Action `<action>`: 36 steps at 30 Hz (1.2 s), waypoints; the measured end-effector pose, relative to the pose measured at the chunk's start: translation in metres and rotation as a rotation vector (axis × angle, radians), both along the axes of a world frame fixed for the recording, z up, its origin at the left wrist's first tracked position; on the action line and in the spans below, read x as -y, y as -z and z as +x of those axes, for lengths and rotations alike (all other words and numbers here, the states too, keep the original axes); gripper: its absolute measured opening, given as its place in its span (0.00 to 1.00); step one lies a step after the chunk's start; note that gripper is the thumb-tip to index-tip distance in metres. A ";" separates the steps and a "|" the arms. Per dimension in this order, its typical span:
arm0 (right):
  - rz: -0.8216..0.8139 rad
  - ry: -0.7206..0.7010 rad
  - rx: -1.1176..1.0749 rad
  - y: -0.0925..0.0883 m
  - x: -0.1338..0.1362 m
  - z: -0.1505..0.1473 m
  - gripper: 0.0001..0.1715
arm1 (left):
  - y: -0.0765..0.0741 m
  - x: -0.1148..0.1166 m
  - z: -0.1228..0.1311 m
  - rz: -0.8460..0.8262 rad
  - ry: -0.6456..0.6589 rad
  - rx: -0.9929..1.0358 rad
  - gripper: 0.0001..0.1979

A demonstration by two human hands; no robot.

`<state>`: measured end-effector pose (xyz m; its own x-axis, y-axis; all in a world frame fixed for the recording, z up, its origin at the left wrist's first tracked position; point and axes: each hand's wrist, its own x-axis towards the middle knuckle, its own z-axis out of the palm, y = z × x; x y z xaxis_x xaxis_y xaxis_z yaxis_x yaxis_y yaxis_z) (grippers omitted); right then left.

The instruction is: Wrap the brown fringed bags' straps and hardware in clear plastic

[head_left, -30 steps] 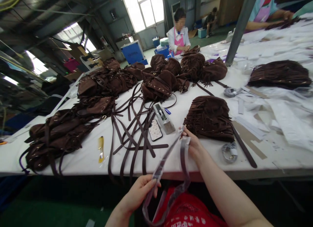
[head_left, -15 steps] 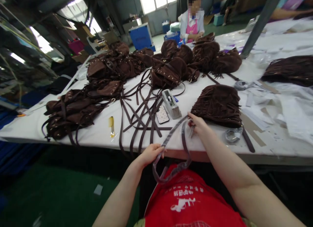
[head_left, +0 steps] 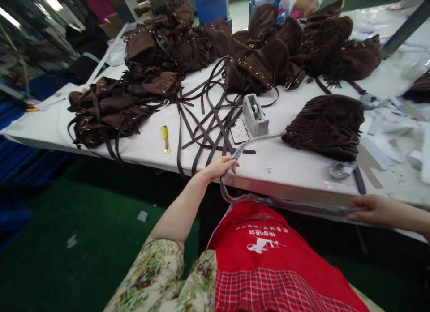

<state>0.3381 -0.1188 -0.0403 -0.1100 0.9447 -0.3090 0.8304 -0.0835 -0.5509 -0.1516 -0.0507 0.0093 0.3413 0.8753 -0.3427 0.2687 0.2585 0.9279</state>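
Your left hand (head_left: pixel 221 167) pinches the strap (head_left: pixel 285 203) at the tabletop's (head_left: pixel 278 168) front edge; your right hand (head_left: pixel 378 209) grasps it farther right — presumably keeping 1 span extended.

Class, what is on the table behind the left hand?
Beyond the left hand and the strip it grips lie dark straps, a phone and a tape dispenser. Whatever the hand covers cannot be seen.

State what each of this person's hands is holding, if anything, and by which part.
Both hold one long plastic-covered strap: the left hand partway along it, the right hand farther along; blur hides whether that is its end.
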 end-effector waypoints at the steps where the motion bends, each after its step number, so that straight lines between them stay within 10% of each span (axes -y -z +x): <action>1: -0.155 -0.074 0.119 0.001 0.010 0.009 0.26 | 0.002 -0.002 0.000 0.002 -0.007 0.010 0.20; 5: -0.106 -0.197 0.176 -0.009 0.031 -0.038 0.12 | 0.006 -0.007 -0.002 -0.011 -0.038 0.031 0.20; 10: 0.102 -0.406 -0.324 -0.007 0.024 -0.193 0.26 | 0.002 -0.008 0.001 -0.021 -0.043 0.001 0.22; 14: 0.090 -0.528 -0.336 0.006 0.013 -0.254 0.23 | 0.004 -0.011 -0.001 -0.008 -0.042 -0.034 0.22; 22: 0.207 -0.501 -0.117 -0.020 0.019 -0.245 0.16 | -0.020 0.013 0.022 0.481 -0.219 -0.659 0.18; 28: 0.155 -0.410 -0.199 -0.053 0.015 -0.246 0.12 | -0.024 0.072 0.073 0.767 0.226 -0.761 0.19; 36: -0.749 -0.362 -0.546 -0.061 -0.004 -0.120 0.21 | -0.043 0.005 -0.047 0.926 -0.148 -1.044 0.20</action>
